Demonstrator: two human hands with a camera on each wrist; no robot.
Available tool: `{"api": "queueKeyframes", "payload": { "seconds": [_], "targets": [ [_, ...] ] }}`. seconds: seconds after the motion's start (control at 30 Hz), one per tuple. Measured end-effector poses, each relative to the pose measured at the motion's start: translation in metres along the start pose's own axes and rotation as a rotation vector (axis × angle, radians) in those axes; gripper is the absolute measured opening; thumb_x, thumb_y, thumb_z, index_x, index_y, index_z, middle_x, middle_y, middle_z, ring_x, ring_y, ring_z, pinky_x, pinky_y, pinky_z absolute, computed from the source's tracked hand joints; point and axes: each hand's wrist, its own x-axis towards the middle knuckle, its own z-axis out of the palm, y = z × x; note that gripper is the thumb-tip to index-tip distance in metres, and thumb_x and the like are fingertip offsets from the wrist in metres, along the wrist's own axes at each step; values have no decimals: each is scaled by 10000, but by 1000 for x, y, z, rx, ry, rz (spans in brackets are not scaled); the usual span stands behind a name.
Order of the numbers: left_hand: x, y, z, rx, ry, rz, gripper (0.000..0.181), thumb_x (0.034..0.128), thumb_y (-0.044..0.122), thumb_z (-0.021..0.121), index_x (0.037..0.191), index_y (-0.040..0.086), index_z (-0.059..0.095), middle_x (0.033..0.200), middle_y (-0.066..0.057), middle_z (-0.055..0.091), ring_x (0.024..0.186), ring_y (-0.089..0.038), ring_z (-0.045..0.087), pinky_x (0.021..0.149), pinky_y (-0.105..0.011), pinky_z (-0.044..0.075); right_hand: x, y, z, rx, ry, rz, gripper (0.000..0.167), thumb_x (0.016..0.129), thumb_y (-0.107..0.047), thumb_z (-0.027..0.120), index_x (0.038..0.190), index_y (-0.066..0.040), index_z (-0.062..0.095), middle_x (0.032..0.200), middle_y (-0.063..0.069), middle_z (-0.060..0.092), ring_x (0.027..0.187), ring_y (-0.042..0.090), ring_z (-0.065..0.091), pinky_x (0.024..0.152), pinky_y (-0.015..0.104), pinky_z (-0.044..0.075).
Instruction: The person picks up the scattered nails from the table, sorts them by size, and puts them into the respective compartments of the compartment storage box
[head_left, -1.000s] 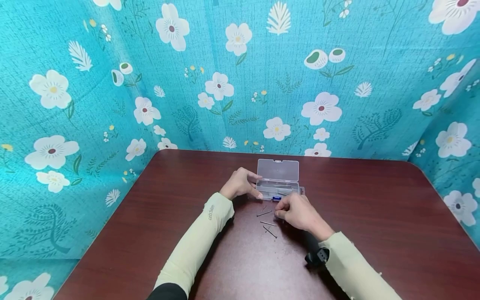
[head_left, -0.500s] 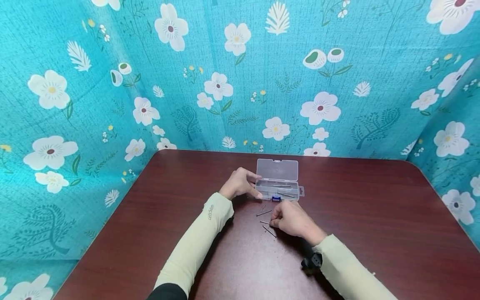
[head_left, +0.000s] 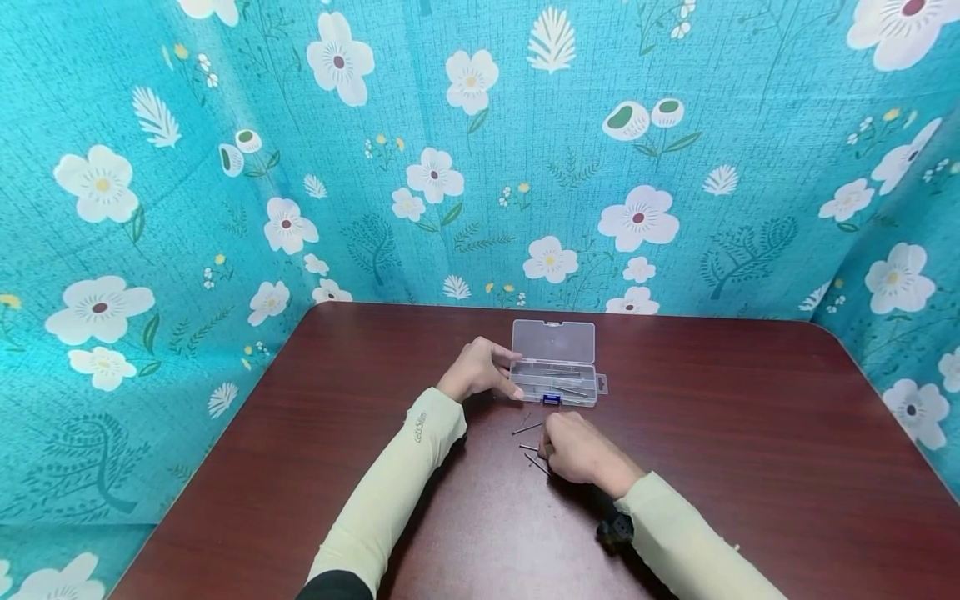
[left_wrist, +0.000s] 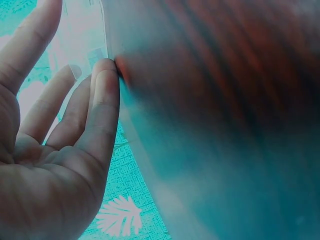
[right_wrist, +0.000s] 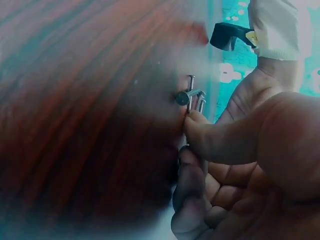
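Note:
A clear plastic compartment box (head_left: 517, 388) stands with its lid (head_left: 553, 342) raised at the table's back. Nails (head_left: 562, 373) lie inside its compartments. My left hand (head_left: 478, 371) holds the box's left end, thumb at the front and fingers toward the back; the left wrist view shows those fingertips (left_wrist: 106, 70) against the clear plastic. Several loose nails lie in front, among them a nail (head_left: 527, 429) near the box. My right hand (head_left: 583, 454) is low over the others, its thumb and curled forefinger pinching a nail (right_wrist: 191, 107), whose far part they hide.
The dark red wooden table (head_left: 337, 467) extends on all sides. A blue latch (head_left: 551, 399) sits on the box front, and a hanging tab (head_left: 602, 384) sticks out at its right. A flowered turquoise cloth (head_left: 480, 167) hangs behind the table.
My right hand has moved from beside the box's front toward me and left, down onto the loose nails, and its fingers have closed there. The left hand keeps its hold on the box.

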Motion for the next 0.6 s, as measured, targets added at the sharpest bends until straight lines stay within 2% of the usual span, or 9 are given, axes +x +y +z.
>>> {"api": "queueKeyframes", "payload": {
  "seconds": [0.1,0.3,0.47,0.6],
  "targets": [
    [0,-1,1,-7,-5,-9,662,545,87,1005,1163,165,782,991,-44,753,840,-95,701,721,-290,556,-1,2,-1,6,-7,-14,347,682,143,515,560,-180,472,564,-135,361,557,77,368,521,274,371],
    [-1,-1,0,-8,-3,-7,664,544,95,1005,1164,173,782,981,-34,755,848,-91,707,729,-291,558,-2,4,-6,84,1,47,308,757,150,526,667,-144,523,669,-104,487,638,87,463,614,286,424],
    [0,-1,-1,-9,-7,-3,668,543,95,1006,1167,165,780,939,-33,759,841,-90,709,754,-291,552,-2,5,-11,143,39,85,285,864,98,577,708,-137,538,710,-81,515,691,103,492,671,310,435],
    [0,0,-1,-14,-9,-1,671,541,87,1006,1168,153,778,937,-43,760,835,-91,710,752,-293,554,-2,10,-17,191,83,89,282,883,97,576,704,-118,540,696,-59,478,664,108,469,665,317,423]
  ]
}}
